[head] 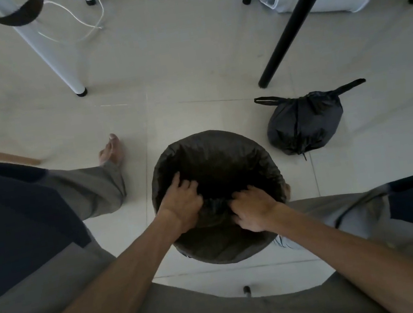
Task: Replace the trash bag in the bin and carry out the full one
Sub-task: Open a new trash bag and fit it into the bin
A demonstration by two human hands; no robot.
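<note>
I see the bin (228,250) on the floor (185,65) between my feet, a fresh black liner (216,154) stretched over its rim. My left hand (182,205) and right hand (253,209) both clutch bunched liner at the near side. The tied full bag (303,124) sits just right of the bin, near a black leg (297,17).

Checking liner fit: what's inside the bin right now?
Inside the bin: a fresh black liner folded over the rim, with the left hand and right hand gripping its bunched plastic. The bin's bottom is dark and hidden.
</note>
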